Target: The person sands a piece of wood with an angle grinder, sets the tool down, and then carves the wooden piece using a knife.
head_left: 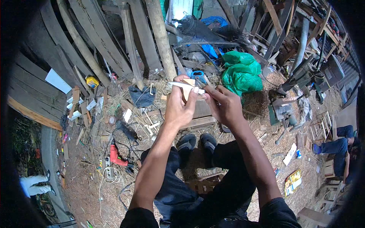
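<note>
Writing: none readable.
Left hand [181, 108]: raised, fingers pinching a thin white flat strip [185, 86] by its near end.
Right hand [225, 104]: at 3 o'clock of the left, fingers pressed to a small pale wooden block [189, 82].
Floor [266, 114]: straw, sawdust; red power drill [115, 155] at 8 o'clock.

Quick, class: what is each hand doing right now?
Left hand: closed, pinching a thin white strip.
Right hand: closed at the same strip and a small wooden piece; exact hold cannot be told.
</note>
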{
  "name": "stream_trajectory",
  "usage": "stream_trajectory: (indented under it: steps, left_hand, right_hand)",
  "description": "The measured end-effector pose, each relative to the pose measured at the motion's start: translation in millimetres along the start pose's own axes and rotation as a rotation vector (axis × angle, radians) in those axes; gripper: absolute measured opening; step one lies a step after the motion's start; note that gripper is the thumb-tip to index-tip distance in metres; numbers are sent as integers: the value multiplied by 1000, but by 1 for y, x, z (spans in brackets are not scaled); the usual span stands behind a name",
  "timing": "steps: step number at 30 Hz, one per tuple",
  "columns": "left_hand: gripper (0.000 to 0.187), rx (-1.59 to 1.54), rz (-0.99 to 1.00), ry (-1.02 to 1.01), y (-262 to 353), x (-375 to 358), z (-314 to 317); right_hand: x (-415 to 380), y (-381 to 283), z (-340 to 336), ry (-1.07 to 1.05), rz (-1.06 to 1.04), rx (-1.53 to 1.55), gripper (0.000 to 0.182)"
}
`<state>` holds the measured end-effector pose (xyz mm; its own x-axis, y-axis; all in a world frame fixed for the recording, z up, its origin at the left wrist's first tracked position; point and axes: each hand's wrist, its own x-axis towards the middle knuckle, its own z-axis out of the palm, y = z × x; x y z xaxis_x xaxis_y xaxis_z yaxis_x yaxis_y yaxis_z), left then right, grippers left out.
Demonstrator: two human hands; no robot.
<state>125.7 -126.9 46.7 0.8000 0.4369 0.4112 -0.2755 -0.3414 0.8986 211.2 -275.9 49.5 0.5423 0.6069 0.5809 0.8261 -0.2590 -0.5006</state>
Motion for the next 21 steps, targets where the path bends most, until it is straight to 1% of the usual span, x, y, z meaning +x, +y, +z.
stream_trajectory:
  steps: [4,5,7,8,10,13,14,15,16,17,18,20,21]
  left_hand:
    - [36,-35,-58,45,3,0,3]
    - [36,-53,-81,56,4,0,5]
    - [38,-124,-104,58,-14,-2,8]
    - [39,-156,-115,62,-22,-3,8]
    - [37,-210,-184,-2,-16,-5,6]
    - [38,-416,-342,-69,-4,-1,-3]
    - [39,-508,-401,-84,-2,1,-7]
    - [38,-521,-422,-65,-4,3,-10]
    - [37,-545,-419,-46,-4,6,-11]
    - [36,-568,-416,-29,-4,8,-12]
    - [35,-590,-415,-14,-4,11,-12]
    - [40,-558,-413,-5,-5,15,-12]
    - [42,-572,-405,-16,-6,16,-12]
  right_hand:
    - [1,-3,6,63,28,7,23]
    - [2,0,6,38,3,27,22]
    - [7,10,4,-12,-52,64,21]
    - [9,13,3,-44,-39,126,21]
    - [11,18,1,-110,-11,254,21]
    - [7,29,11,-82,-29,333,21]
    - [5,29,12,-71,61,392,22]
    - [5,27,12,-62,146,450,23]
    - [5,25,11,-53,232,507,25]
    - [6,21,7,-89,349,523,27]
    - [7,21,11,-43,276,507,26]
    - [7,24,18,53,132,468,25]
    - [7,23,13,-34,120,411,23]
